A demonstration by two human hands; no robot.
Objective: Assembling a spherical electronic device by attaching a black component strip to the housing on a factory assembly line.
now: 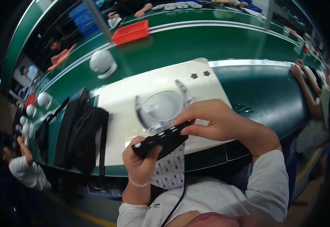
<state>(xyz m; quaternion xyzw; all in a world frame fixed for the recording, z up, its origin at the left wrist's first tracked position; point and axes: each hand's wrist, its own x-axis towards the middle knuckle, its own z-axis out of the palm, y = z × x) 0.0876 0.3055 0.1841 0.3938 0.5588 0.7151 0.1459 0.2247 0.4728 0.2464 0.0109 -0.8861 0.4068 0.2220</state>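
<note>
Head view: the person's two bare hands met at the lower centre, over the near edge of a cream board (116, 132) on the green worktop (259, 87).
Black spotted strip (161, 143): it was held aslant just below the centre of the frame, pale round spots along its top.
Left hand (140, 160): its fingers were clamped on the strip's lower left end, thumb on top.
Right hand (212, 119): thumb and forefinger touched the strip's upper right end; whether they were pinched tight, on the strip or on one spot, could not be told.
Printed sheet (169, 170): it hung below the strip; any join between them was hidden.
White curved bracket (161, 126): it lay at the centre, around the near side of a white oval dish (163, 106).
Tearing risk: the strip looked soft, so a hard pull from the right might have stretched or torn it.
Snag risk: the loose sheet hung beside a black cable (175, 207) and could have caught on it.
Knock risk: with the bracket so near, a low swing of the strip could have shoved it askew.
</note>
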